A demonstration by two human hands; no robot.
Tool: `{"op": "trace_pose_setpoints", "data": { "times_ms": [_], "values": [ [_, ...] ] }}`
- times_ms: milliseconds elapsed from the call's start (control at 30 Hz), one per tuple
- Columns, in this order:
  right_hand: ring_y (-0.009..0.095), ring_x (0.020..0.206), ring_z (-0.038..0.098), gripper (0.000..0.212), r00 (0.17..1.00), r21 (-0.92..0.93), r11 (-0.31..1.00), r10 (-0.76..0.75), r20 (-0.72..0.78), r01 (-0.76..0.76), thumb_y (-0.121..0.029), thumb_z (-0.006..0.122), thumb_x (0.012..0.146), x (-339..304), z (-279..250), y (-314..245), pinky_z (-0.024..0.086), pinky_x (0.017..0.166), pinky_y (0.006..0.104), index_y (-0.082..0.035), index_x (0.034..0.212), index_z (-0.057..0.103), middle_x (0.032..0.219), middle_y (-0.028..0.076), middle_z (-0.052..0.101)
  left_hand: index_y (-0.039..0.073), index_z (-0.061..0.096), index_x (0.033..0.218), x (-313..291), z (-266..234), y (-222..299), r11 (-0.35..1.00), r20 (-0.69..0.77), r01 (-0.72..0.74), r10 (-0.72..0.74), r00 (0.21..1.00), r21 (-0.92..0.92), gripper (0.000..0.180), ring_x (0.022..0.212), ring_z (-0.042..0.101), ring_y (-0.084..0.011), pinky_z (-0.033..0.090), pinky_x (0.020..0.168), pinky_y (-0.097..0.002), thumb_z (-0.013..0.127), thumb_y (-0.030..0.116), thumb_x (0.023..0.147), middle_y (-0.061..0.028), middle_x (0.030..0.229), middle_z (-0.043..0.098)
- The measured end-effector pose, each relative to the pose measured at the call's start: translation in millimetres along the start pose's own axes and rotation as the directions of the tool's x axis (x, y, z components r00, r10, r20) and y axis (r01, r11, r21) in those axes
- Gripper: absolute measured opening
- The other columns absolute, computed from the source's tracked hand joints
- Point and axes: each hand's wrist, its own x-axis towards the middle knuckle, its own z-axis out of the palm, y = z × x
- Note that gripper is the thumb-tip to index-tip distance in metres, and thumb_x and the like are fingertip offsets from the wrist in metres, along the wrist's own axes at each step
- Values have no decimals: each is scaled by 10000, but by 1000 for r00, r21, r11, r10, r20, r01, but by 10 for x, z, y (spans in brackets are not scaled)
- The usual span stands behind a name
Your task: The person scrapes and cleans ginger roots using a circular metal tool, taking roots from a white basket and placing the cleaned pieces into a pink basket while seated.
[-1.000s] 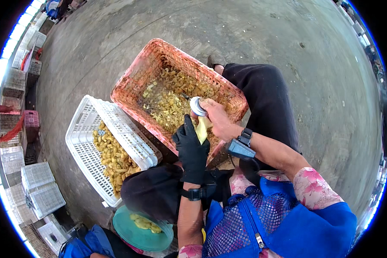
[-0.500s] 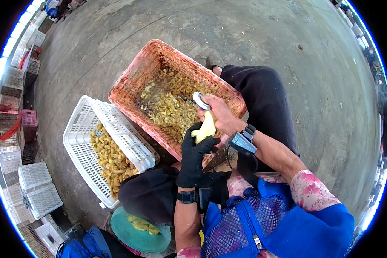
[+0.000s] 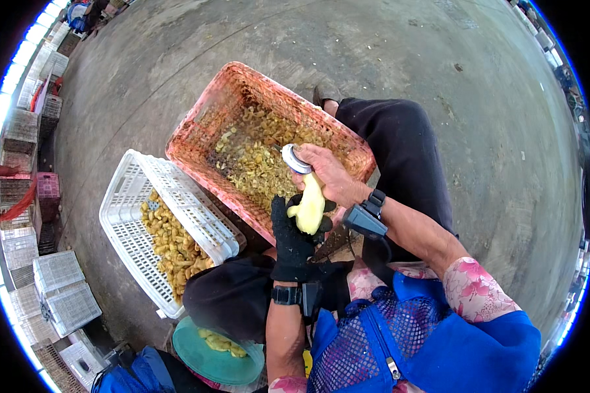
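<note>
A pale yellow piece of peeled ginger (image 3: 310, 204) lies between my hands, above the near side of a stained pink crate (image 3: 200, 108). My left hand (image 3: 291, 243), in a black glove, cradles it from below with the thumb raised apart. My bare right hand (image 3: 331, 175) grips a tool with a round silver-and-white end (image 3: 295, 159); its working part is hidden, so I cannot tell its kind. That hand is at the upper end of the ginger. Peelings and scraps (image 3: 259, 164) cover the crate's bottom.
Left of the pink crate, a tilted white perforated crate (image 3: 128, 219) holds brown unpeeled ginger (image 3: 167, 242). Peeled pieces (image 3: 221, 342) lie on a green round dish (image 3: 213, 367) by my left knee. Stacked crates (image 3: 65, 288) line the left side. My dark-trousered leg (image 3: 406, 157) borders the pink crate.
The ginger has tipped more upright and shows more of its surface. My left fingers have loosened, with the thumb lifting away. My right hand and the tool have shifted slightly left and down.
</note>
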Motion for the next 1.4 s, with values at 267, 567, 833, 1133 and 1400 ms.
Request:
{"op": "trace_pose_setpoints", "data": {
  "times_ms": [267,567,833,1133,1400],
  "values": [
    [139,706,648,262,880,-589,682,-462,111,433,-275,701,1152,0,-58,-175,536,640,340,-22,1082,692,900,50,711,55,717,1394,46,-147,-40,988,-100,-49,64,993,145,706,730,764,-239,607,601,-341,475,674,1154,-165,1037,834],
    [375,744,753,238,780,-781,107,-229,583,615,-226,761,1042,-456,-78,-146,560,667,460,-1,1106,712,866,202,699,93,723,1353,31,-160,57,965,-85,-131,154,984,229,703,732,759,-202,587,576,-323,432,704,1166,-108,1013,827],
    [452,672,681,226,777,-781,62,-173,605,622,-218,774,1011,-209,-290,15,496,607,526,-32,953,658,724,227,626,92,745,1285,103,-299,-14,963,-207,-85,140,968,254,629,770,787,-243,595,564,-346,511,657,1134,-110,1010,826],
    [436,746,727,185,812,-843,39,-294,504,537,-184,768,1024,-188,-127,-424,536,649,503,-40,979,660,795,208,669,40,743,1318,180,-499,29,987,-269,-46,87,959,155,660,765,789,-288,586,537,-343,476,612,1122,-141,1028,826],
    [350,726,710,204,720,-759,-15,-305,624,651,-210,775,1028,-168,-345,-127,542,679,452,-18,1043,710,845,180,680,77,744,1298,172,-303,9,994,-275,-11,40,961,109,768,618,719,-231,510,478,-315,432,757,1123,-189,953,820]
  ]
}}
